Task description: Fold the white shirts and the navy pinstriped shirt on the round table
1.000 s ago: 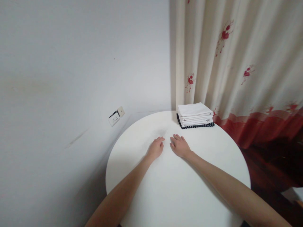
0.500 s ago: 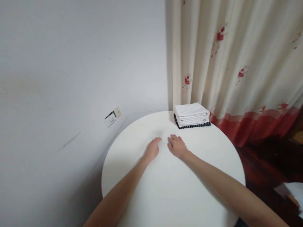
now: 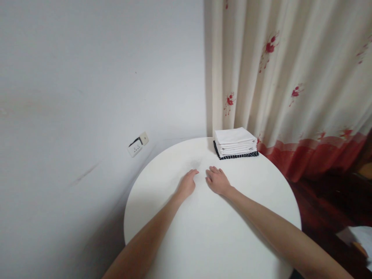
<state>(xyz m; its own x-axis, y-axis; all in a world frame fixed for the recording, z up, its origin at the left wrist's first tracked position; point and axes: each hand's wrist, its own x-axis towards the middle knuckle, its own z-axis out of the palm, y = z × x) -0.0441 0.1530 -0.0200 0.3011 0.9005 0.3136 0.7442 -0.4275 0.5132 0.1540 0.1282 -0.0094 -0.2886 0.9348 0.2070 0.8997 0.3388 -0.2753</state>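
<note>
Pale wall (image 3: 101, 77) fills the frame's left, with a socket (image 3: 135, 148) left of centre. Mid-frame, the left hand (image 3: 187, 183) appears to rest on a round white table (image 3: 215, 240), fingers loosely extended, gripping nothing visible; just beside it, the right hand (image 3: 217, 181) is similarly relaxed and seemingly empty. Right of centre, stacked white cloths (image 3: 236, 141) sit on a dark mat (image 3: 240, 157), probably to protect them, near a flowered curtain (image 3: 279, 97). No brand or writing is legible.
</note>
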